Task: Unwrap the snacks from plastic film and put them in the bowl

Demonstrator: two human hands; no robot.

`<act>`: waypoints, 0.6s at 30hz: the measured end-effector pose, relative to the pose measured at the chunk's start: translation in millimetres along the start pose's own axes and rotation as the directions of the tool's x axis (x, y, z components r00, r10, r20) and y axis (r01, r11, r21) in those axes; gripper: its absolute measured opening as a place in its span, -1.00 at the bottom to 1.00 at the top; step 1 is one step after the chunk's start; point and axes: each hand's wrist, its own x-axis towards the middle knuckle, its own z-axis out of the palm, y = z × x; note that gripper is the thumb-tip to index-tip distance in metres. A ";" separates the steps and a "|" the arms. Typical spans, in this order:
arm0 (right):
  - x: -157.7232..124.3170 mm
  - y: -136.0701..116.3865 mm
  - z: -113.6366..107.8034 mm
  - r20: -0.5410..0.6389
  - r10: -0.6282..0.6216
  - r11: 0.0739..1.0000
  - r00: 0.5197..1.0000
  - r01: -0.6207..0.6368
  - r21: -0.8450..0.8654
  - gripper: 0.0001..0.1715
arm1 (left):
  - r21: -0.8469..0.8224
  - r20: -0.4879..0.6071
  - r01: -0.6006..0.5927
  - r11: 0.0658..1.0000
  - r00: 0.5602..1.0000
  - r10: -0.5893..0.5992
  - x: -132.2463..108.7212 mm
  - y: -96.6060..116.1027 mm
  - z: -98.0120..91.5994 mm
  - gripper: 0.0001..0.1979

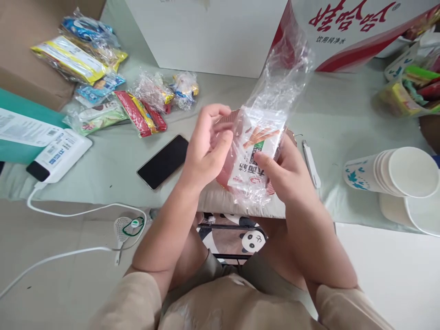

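Observation:
My right hand (282,167) grips a clear plastic bag (275,87) with a white snack packet (256,151) inside it, thumb pressed on the packet's front. My left hand (208,142) is at the bag's left side, fingers curled against the plastic and the packet's edge. The bag's open top stands up crumpled above both hands. A reddish packet shows behind the white one inside the bag. Both hands hover over the near edge of the pale green cloth (113,160).
A black phone (164,161) lies left of my hands. Several snack packets (103,87) are scattered at the back left. A power bank (58,156) with a white cable lies at left. Stacked paper cups (388,170) lie at right, a white pen (311,162) beside them. Cartons stand behind.

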 end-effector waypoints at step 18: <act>-7.2 3.2 20.4 0.064 0.053 0.995 0.997 -0.059 0.085 -0.18 | -0.028 0.211 0.170 0.985 0.964 -0.161 -6.4 22.0 -0.5 -0.56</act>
